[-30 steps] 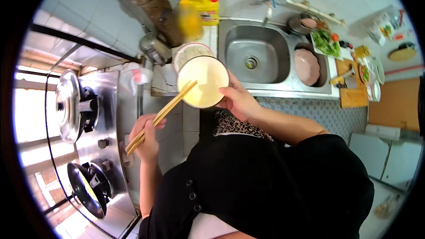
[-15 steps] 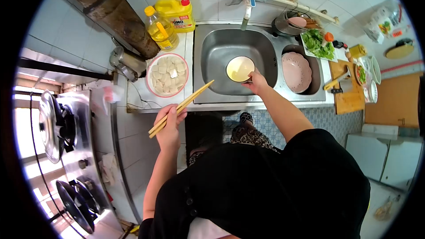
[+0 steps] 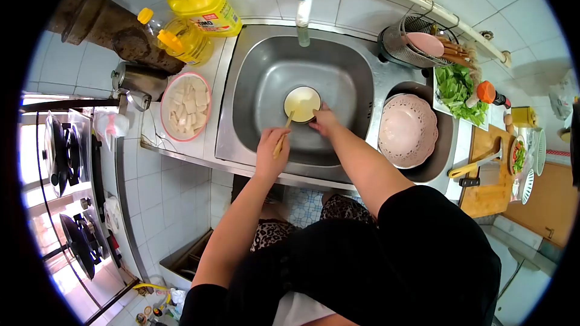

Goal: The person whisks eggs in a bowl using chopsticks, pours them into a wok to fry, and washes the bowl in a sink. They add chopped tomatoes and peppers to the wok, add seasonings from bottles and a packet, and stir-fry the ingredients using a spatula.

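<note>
My left hand (image 3: 273,148) is closed around a pair of wooden chopsticks (image 3: 280,143). Their tips dip into a small bowl (image 3: 310,95) of pale yellow liquid, perhaps beaten egg. Gripping the bowl's right rim, my right hand (image 3: 326,120) holds it over the large basin of the steel sink (image 3: 260,63). The faucet (image 3: 304,9) stands behind the bowl. To the left, a pink-rimmed plate (image 3: 208,115) of white tofu-like pieces sits on the counter.
Right of the main basin, a pink scalloped basket (image 3: 408,130) sits in the small basin. Farther right are leafy greens (image 3: 454,89), a cutting board (image 3: 486,199) and a yellow-handled spatula (image 3: 465,169). Yellow bottles (image 3: 208,12) stand at back left, and the stove (image 3: 78,151) is at far left.
My left hand has brought the chopsticks rightward from beside the counter into the bowl. My right hand still holds the bowl over the sink. The camera view has shifted.
</note>
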Demonstrator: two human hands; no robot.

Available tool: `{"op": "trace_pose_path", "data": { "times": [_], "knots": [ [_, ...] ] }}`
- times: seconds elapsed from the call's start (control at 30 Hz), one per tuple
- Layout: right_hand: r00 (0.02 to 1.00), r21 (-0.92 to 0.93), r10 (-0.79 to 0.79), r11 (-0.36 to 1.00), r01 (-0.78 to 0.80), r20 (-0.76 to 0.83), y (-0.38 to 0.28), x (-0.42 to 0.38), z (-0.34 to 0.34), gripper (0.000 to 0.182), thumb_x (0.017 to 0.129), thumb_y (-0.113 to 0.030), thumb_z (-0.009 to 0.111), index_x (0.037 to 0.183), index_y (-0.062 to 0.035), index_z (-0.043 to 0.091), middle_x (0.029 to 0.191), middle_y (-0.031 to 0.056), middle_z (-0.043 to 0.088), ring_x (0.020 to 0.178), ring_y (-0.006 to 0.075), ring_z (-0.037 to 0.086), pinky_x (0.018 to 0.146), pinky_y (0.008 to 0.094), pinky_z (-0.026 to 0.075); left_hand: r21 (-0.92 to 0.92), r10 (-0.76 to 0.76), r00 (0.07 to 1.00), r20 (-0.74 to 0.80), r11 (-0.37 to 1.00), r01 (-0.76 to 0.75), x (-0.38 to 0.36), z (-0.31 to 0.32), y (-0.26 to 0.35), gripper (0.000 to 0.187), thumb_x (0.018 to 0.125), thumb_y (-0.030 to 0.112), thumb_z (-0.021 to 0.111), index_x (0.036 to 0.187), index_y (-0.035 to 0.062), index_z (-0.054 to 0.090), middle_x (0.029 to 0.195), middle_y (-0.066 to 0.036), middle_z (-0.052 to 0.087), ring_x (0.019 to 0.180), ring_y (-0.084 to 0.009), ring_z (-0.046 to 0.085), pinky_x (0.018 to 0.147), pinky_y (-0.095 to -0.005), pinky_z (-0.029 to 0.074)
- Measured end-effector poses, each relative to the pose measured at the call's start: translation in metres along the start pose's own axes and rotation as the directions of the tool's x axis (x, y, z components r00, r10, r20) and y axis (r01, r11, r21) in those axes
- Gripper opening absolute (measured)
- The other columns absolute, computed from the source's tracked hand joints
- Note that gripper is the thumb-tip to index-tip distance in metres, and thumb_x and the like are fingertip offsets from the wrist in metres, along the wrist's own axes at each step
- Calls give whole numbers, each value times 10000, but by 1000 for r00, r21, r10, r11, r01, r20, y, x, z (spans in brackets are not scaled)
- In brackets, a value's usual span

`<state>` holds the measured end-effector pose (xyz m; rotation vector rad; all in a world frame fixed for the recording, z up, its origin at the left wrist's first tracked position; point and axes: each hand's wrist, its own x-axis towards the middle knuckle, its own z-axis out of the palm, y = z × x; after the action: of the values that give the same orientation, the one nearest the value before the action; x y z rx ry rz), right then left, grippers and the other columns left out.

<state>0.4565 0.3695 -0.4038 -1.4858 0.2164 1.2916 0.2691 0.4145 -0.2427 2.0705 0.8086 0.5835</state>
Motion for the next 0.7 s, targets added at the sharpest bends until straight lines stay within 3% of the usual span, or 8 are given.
{"op": "trace_pose_path", "data": {
  "times": [0.1, 0.2, 0.4, 0.47, 0.5, 0.53, 0.57, 0.7],
  "knots": [
    [997, -103, 3, 995, -11, -78, -9, -15, -1, 719, 937, -190, 567, 1531, -179, 162, 1277, 115, 521, 977, 250, 587, 808, 391, 524, 176, 103, 984, 146, 976, -128, 8, 21, -5, 164, 862, 60, 612, 1024, 61, 642, 1013, -157, 582, 918, -339, 603, 812, -403, 494],
    [982, -304, 72, 945, -123, -173, -32, -53, -5, 609, 909, -208, 591, 1452, -131, 328, 1153, 111, 593, 839, 210, 600, 639, 336, 510, 257, 62, 915, 399, 950, -177, 20, 39, -15, 208, 858, 86, 619, 1065, 73, 632, 1042, -168, 568, 945, -356, 601, 836, -422, 496],
    [978, -218, -109, 965, 148, 180, -45, -138, -62, 466, 936, -206, 591, 1363, -78, 453, 1213, 108, 538, 1010, 210, 578, 857, 331, 498, 485, -224, 708, 669, 854, -188, 34, 55, -12, 340, 901, 134, 517, 1234, 125, 587, 1211, -196, 525, 1139, -352, 559, 954, -420, 474],
    [954, -152, -199, 960, 236, 222, -52, -175, -76, 423, 943, -190, 579, 1335, -69, 476, 1171, 84, 554, 1008, 185, 579, 860, 311, 492, 613, -350, 771, 532, 788, -65, 57, 42, 18, 418, 923, 156, 494, 1339, 112, 505, 1335, -219, 465, 1196, -366, 529, 982, -433, 455],
    [947, -132, -236, 954, 269, 219, -60, -202, -81, 404, 944, -185, 577, 1318, -60, 487, 1135, 67, 567, 997, 165, 578, 851, 295, 490, 476, -85, 919, 385, 871, -119, 87, 26, 39, 465, 904, 144, 544, 1359, 88, 462, 1358, -233, 437, 1226, -384, 487, 1002, -442, 435],
    [939, -109, -272, 948, 299, 211, -65, -222, -87, 385, 945, -180, 575, 1300, -51, 499, 1099, 51, 579, 986, 146, 578, 842, 279, 489, 363, 230, 959, 164, 890, -276, 116, 11, 61, 528, 885, 131, 593, 1379, 63, 419, 1381, -247, 410, 1255, -401, 445, 1021, -450, 414],
    [933, -114, -293, 940, 321, 207, -63, -235, -96, 373, 947, -177, 574, 1291, -49, 505, 1098, 49, 580, 985, 145, 579, 842, 281, 489, 347, 478, 877, -51, 832, -434, 145, -4, 82, 601, 866, 119, 643, 1399, 38, 376, 1404, -261, 382, 1285, -419, 404, 1040, -458, 394],
    [932, -91, -338, 932, 350, 130, -57, -277, -121, 330, 960, -177, 564, 1259, -43, 526, 1089, 41, 584, 975, 142, 585, 843, 283, 486, 299, 679, 718, -152, 724, -621, 222, -28, 134, 617, 848, 139, 664, 1384, 24, 380, 1406, -245, 387, 1280, -403, 386, 1091, -455, 319]
  ]
}}
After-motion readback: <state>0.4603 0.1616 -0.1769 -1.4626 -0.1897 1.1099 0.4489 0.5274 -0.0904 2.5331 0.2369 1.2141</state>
